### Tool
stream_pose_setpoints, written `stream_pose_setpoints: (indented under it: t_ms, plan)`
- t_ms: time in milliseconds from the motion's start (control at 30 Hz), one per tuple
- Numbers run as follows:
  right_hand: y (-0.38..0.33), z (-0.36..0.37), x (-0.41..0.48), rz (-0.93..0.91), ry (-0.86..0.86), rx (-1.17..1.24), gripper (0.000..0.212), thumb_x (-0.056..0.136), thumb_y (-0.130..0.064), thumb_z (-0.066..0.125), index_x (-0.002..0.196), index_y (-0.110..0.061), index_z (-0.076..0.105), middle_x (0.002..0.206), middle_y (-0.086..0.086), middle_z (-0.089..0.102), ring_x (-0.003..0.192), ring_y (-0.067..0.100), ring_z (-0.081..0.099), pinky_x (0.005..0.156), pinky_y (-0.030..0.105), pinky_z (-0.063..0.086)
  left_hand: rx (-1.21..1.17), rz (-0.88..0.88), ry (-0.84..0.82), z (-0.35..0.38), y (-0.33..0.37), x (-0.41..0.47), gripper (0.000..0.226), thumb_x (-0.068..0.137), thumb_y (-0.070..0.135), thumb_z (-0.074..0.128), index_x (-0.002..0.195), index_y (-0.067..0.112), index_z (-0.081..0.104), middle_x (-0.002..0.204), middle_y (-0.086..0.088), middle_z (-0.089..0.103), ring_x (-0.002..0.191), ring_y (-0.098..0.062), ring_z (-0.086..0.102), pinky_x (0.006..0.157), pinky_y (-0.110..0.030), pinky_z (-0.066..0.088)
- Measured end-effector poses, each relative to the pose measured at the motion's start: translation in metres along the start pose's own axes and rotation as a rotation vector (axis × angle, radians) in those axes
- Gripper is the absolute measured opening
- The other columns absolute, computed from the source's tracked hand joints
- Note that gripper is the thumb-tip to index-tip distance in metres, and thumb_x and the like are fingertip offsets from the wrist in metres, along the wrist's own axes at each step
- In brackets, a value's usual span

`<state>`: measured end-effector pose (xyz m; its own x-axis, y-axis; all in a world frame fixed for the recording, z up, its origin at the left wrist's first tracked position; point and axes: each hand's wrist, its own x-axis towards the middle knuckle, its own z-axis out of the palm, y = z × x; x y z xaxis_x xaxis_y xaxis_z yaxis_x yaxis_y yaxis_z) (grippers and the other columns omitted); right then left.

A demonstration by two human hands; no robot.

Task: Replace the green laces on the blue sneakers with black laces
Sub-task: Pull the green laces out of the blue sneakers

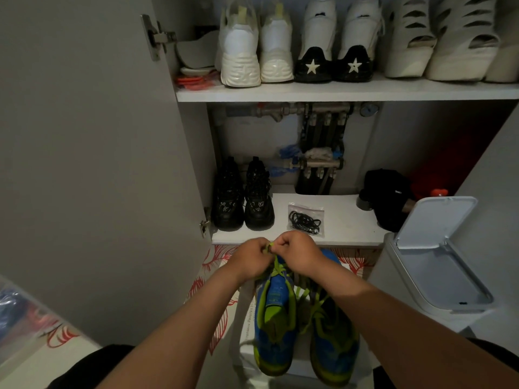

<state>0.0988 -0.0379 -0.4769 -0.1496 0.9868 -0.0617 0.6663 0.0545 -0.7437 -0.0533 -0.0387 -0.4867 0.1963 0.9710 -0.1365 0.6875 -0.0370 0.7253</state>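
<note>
Two blue sneakers with green trim stand side by side in front of me, the left sneaker [276,318] and the right sneaker [334,341], heels toward me. A green lace [276,266] rises from the left sneaker's front eyelets. My left hand [250,259] and my right hand [299,255] meet above the toe, both pinching the lace's end between curled fingers. The right sneaker's green lace [314,304] lies loose across its tongue. A clear bag of black laces [306,219] lies on the low cabinet shelf [345,220] just beyond my hands.
Black boots [243,196] stand at the shelf's left, a black bag [389,196] at its right. A white bin with open lid [438,256] stands to my right. The open cabinet door [98,164] is on my left. White shoes [295,43] fill the upper shelf.
</note>
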Motion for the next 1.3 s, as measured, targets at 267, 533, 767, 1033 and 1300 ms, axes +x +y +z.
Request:
stream_pose_setpoints:
  t_ms: [267,533,767,1033,1300]
  plan:
    - [0.007,0.000,-0.007,0.137,-0.252,-0.188,0.018,0.082,-0.020,0.069,0.091,-0.006,0.073,0.095,0.012,0.073,0.094,0.025,0.068,0.085,0.039,0.056,-0.124,-0.040,0.084,-0.005,0.003,0.006,0.023,0.089,0.013,0.056,0.070,0.023,0.065,0.068,0.007,0.065,0.066,-0.009,0.057,0.067,-0.027,0.045]
    - [0.009,0.001,-0.008,0.091,-0.175,-0.275,0.028,0.090,-0.021,0.067,0.063,-0.022,0.060,0.078,0.000,0.066,0.081,0.019,0.064,0.075,0.028,0.051,-0.302,-0.146,0.048,-0.008,0.010,0.003,0.016,0.092,0.005,0.051,0.086,0.014,0.063,0.085,-0.008,0.065,0.072,-0.019,0.055,0.062,-0.026,0.041]
    - [0.002,-0.004,-0.002,-0.012,-0.006,-0.085,0.021,0.092,-0.022,0.065,0.072,-0.017,0.070,0.076,-0.002,0.069,0.073,0.015,0.063,0.075,0.038,0.053,-0.276,-0.036,-0.010,-0.021,0.020,0.006,0.037,0.087,0.010,0.058,0.119,0.025,0.066,0.100,0.002,0.068,0.075,-0.009,0.062,0.060,-0.023,0.048]
    - [0.008,0.000,-0.002,0.057,-0.114,-0.085,0.011,0.084,-0.021,0.073,0.078,-0.012,0.075,0.082,0.005,0.074,0.075,0.014,0.066,0.078,0.035,0.056,0.156,0.055,-0.021,-0.033,0.012,0.008,0.011,0.087,0.027,0.070,0.078,0.030,0.075,0.082,0.015,0.070,0.079,-0.001,0.064,0.071,-0.021,0.048]
    - [0.010,0.001,-0.009,0.151,-0.310,-0.298,0.027,0.080,-0.020,0.077,0.100,-0.002,0.073,0.102,0.011,0.073,0.098,0.024,0.069,0.088,0.037,0.057,-0.266,-0.213,0.193,-0.033,0.007,0.012,0.021,0.100,0.014,0.044,0.086,0.018,0.059,0.089,-0.007,0.060,0.076,-0.021,0.053,0.069,-0.027,0.042]
